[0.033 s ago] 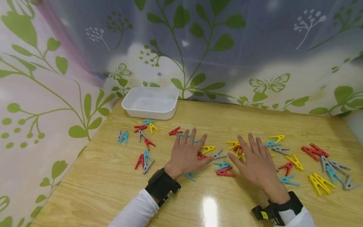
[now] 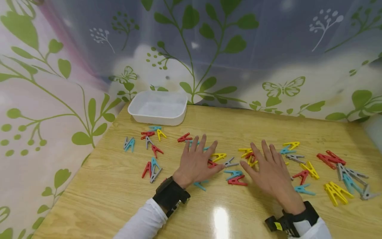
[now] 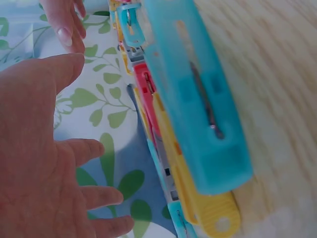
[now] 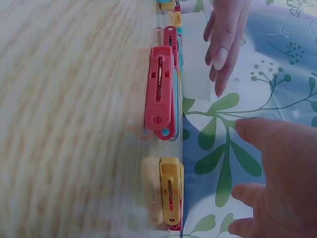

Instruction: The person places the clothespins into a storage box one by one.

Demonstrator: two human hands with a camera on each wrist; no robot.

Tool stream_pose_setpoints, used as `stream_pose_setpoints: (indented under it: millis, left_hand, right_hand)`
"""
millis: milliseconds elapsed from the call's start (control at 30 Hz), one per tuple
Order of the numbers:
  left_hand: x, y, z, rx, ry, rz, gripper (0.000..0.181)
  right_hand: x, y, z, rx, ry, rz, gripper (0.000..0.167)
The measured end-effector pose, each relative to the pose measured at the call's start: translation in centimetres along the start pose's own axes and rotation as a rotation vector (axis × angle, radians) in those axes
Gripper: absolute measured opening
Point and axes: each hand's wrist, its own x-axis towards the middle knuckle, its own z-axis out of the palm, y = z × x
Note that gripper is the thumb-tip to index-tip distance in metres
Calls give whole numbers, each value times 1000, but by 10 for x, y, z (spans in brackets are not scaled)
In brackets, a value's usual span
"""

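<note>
My left hand [image 2: 195, 162], fingers straight and spread, hovers over clothespins in the middle of the table. Beside it, also palm down with extended fingers, is my right hand [image 2: 271, 171]. Both wrist views show a gap between the hands and the clothespins. Near the left thumb lie a grey clothespin [image 2: 231, 162] and a yellow clothespin [image 2: 219, 157]. A red clothespin [image 2: 237, 181] sits between the hands. In the left wrist view a blue clothespin [image 3: 198, 99] looms close; in the right wrist view a red clothespin [image 4: 160, 89] does. Some clothespins are partly hidden beneath the hands.
A white plastic box [image 2: 158, 119] stands at the back left of the wooden table [image 2: 98, 199], against a leaf-patterned curtain [image 2: 209, 59]. More clothespins lie scattered left, including a red clothespin [image 2: 157, 151], and right, including a yellow clothespin [image 2: 336, 193].
</note>
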Motion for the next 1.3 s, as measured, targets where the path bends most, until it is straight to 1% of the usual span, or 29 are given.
stream_pose_setpoints:
  millis: [167, 367, 667, 933, 1067, 1300]
  left_hand:
    - [1, 0, -1, -5, -12, -1, 76]
    - [1, -2, -1, -27, 11, 18, 76]
    - [4, -6, -2, -61, 13, 42, 72]
    - [7, -10, -5, -54, 29, 51, 72]
    - [10, -15, -6, -52, 63, 57, 70]
    - [12, -30, -11, -53, 93, 22, 66]
  right_hand:
    - [0, 1, 0, 10, 0, -6, 84]
    - [-1, 2, 1, 21, 2, -10, 84]
    - [2, 3, 1, 30, 14, -10, 84]
    - [5, 4, 2, 31, 25, -11, 84]
    - [8, 4, 3, 26, 37, -20, 82]
    - [16, 1, 5, 14, 67, -47, 80]
